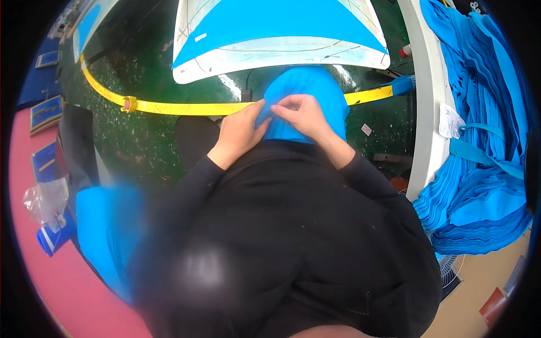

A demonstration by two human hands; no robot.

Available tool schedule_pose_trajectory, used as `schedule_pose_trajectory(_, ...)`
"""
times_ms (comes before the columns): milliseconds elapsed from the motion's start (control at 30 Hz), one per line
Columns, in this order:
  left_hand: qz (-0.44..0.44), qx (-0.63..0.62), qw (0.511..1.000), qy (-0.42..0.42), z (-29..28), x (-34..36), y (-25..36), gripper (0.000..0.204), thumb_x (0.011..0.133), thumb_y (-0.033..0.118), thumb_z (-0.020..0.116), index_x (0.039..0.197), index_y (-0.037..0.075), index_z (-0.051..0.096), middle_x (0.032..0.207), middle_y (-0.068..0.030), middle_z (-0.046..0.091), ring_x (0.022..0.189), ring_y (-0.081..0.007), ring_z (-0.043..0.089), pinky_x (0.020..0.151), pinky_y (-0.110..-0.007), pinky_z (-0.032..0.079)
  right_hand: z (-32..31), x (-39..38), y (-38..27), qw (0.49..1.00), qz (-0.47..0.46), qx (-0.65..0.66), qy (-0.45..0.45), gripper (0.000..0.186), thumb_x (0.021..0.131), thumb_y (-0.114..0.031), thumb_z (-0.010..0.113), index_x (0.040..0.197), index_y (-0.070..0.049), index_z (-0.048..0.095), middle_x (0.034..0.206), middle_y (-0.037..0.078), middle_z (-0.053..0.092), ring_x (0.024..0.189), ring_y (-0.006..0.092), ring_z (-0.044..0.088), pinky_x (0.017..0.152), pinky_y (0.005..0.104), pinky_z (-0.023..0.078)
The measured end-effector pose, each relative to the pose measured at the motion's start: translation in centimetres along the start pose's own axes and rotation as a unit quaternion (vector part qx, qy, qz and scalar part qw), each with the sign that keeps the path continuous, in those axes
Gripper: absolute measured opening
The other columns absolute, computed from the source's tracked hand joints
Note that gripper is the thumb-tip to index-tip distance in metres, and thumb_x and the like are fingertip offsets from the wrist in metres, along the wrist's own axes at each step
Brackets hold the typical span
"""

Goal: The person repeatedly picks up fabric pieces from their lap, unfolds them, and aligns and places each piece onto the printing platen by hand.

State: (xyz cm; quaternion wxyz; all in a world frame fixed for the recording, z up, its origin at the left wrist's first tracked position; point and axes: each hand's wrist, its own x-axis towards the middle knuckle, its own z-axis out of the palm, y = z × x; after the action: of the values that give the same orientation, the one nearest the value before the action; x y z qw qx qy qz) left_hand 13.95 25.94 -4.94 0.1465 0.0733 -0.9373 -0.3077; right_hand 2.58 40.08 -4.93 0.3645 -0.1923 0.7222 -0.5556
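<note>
A piece of bright blue fabric (315,84) hangs over the far edge of my dark-clothed lap, in front of me. My left hand (239,129) grips the left edge of this fabric, fingers at its fold and thumb pointing inward. Just to the right, my right hand (300,117) is curled in a pinch against the same fabric, close to my left hand; what lies between its fingertips is too small to make out.
A white board with blue material (282,25) stands ahead, above a curved yellow band (186,109). Stacked blue cloth (479,169) lies beside a pale rail (428,112) at right. A pink surface (34,225) with a plastic bag (45,200) is at left.
</note>
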Motion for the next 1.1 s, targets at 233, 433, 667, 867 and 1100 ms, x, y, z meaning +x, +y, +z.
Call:
schedule_pose_trajectory(233,-0.054,-0.064,0.997,0.003,-0.4,0.2,0.2,0.032,0.079,0.025,0.063,0.103,0.003,0.061,0.082,-0.0157,0.065,0.077,-0.0281,0.064,0.067,-0.034,0.050,-0.1,0.2,0.7,0.997,0.040,0.055,-0.032,0.018,0.083,-0.017,0.064,0.089,0.001,0.064,0.073,0.002,0.063,0.058,0.0055,0.053,0.051,0.0203,0.042)
schedule_pose_trajectory(433,-0.271,-0.353,0.890,-0.102,0.7,1.5,-3.1,0.030,0.081,0.027,0.065,0.095,0.001,0.063,0.077,-0.0069,0.066,0.072,-0.0074,0.059,0.063,-0.025,0.047,0.1,0.4,1.0,0.998,-0.012,0.056,-0.038,0.011,0.081,-0.011,0.064,0.082,0.000,0.065,0.069,0.000,0.063,0.057,0.0022,0.050,0.051,0.0190,0.040)
schedule_pose_trajectory(667,-0.136,-0.014,0.990,0.027,1.3,1.2,-5.0,0.033,0.083,0.018,0.061,0.112,0.004,0.056,0.101,-0.0092,0.065,0.097,-0.0258,0.059,0.084,-0.035,0.045,-0.9,0.3,1.6,0.993,-0.078,0.067,-0.051,0.010,0.085,-0.012,0.062,0.088,-0.003,0.060,0.078,-0.001,0.059,0.067,0.0045,0.052,0.059,0.0190,0.041)
schedule_pose_trajectory(867,-0.087,-0.338,0.908,-0.234,-0.5,2.5,-1.5,0.029,0.085,0.021,0.062,0.105,-0.001,0.059,0.096,-0.0059,0.063,0.091,-0.0105,0.056,0.080,-0.027,0.045,-1.3,-0.3,1.5,0.990,-0.090,0.098,-0.049,0.014,0.082,-0.010,0.063,0.094,-0.004,0.059,0.085,0.000,0.059,0.073,0.0069,0.053,0.065,0.0219,0.043)
schedule_pose_trajectory(1100,-0.200,-0.554,0.790,-0.168,-1.8,4.2,3.8,0.019,0.086,0.019,0.063,0.093,0.001,0.064,0.076,0.0024,0.060,0.069,-0.0031,0.052,0.061,-0.021,0.044,-2.5,-3.5,0.1,0.900,-0.288,-0.300,0.130,0.076,0.054,-0.014,0.079,0.122,-0.008,0.044,0.130,0.015,0.042,0.118,0.0358,0.040,0.099,0.0422,0.033)
